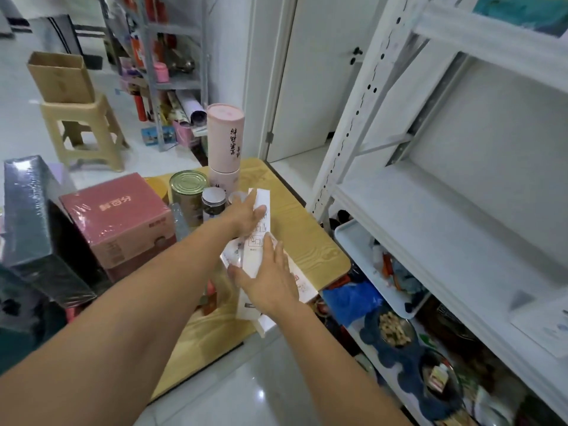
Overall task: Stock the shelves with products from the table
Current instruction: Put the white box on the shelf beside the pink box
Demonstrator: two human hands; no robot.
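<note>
On the wooden table point(307, 238) lie long white boxes. My left hand point(246, 218) grips the far white box point(261, 216) with its fingers curled over the box's edge. My right hand point(272, 282) rests on the near white box point(252, 269), thumb at its left side and fingers spread over its top. Behind them stand a tall pink tube point(225, 136), a green tin can point(186, 195) and a small dark jar point(213, 204). A pink box point(118, 216) and a dark wrapped box point(33, 216) sit at the left. The white shelf unit point(445, 229) stands to the right.
The lower shelf holds a white tray point(362, 259), blue bags and dark bowls with snacks. A beige stool point(83, 130) carrying a cardboard box point(60, 76) stands on the floor at the left. A grey rack point(172, 72) with goods is behind, and a white door point(313, 81) lies beyond the table.
</note>
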